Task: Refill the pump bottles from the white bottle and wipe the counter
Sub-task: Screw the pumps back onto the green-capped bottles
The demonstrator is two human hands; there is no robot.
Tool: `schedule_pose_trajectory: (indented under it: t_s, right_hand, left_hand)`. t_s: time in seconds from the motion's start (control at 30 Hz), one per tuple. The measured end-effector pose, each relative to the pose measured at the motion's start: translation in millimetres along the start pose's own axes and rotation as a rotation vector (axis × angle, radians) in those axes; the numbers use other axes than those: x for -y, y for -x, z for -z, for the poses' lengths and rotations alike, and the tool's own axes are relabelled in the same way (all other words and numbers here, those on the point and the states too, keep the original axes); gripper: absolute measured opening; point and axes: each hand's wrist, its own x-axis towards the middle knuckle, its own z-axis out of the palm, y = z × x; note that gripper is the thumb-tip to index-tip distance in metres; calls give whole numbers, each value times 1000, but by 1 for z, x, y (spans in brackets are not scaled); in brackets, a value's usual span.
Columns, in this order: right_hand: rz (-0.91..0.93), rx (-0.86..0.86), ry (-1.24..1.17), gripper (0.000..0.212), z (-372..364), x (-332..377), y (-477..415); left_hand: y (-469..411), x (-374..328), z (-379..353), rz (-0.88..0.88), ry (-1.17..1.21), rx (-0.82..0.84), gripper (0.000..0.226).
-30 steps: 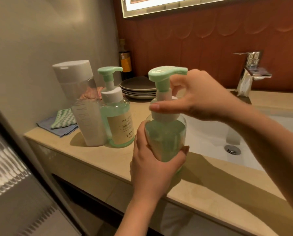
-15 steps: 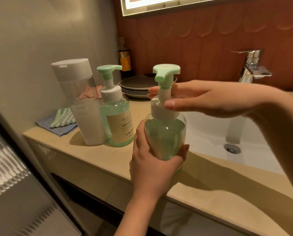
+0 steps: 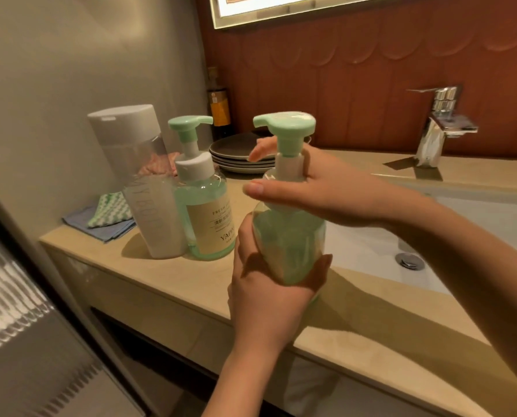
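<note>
My left hand (image 3: pixel 263 284) grips the body of a green pump bottle (image 3: pixel 287 236) from below, just above the beige counter (image 3: pixel 167 278). My right hand (image 3: pixel 317 188) curls its thumb and fingers round the bottle's white collar under the green pump head. A second green pump bottle (image 3: pixel 204 206) with a cream label stands to the left. Beside it stands the tall white bottle (image 3: pixel 142 188) with a white cap. Folded blue and green-striped cloths (image 3: pixel 103 218) lie at the counter's left end.
A stack of dark plates (image 3: pixel 236 155) sits behind the bottles, with a dark bottle (image 3: pixel 219 112) in the corner. The white sink basin (image 3: pixel 416 245) and chrome faucet (image 3: pixel 440 124) are on the right. A grey wall bounds the left.
My right hand has gone from straight fingers beside the pump neck to curling round the white collar. The pump head has turned so its spout points left. The left hand keeps its hold.
</note>
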Motion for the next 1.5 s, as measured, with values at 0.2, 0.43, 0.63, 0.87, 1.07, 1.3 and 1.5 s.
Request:
schedule_pose_trajectory:
  t_s: [0.2, 0.43, 0.63, 0.87, 1.07, 1.3, 1.5]
  right_hand:
    - [-43, 358, -156, 39, 30, -6, 14]
    - [34, 141, 213, 52, 43, -2, 10]
    - [63, -170, 404, 74, 13, 0, 2]
    - [9, 94, -81, 74, 4, -7, 0]
    - [-33, 350, 8, 58, 39, -9, 13]
    - [35, -80, 329, 59, 30, 3, 9]
    - [-2, -151, 177, 49, -4, 0, 1]
  left_hand:
    - [0, 0, 1, -3, 19, 31, 96]
    - [0, 0, 1, -10, 4, 20, 93]
    - [0, -1, 1, -2, 12, 24, 95]
    - [0, 1, -1, -19, -8, 8, 95]
    - [0, 1, -1, -48, -9, 17, 93]
    - [0, 0, 1, -4, 3, 25, 96]
    - [0, -2, 1, -39, -3, 4, 92]
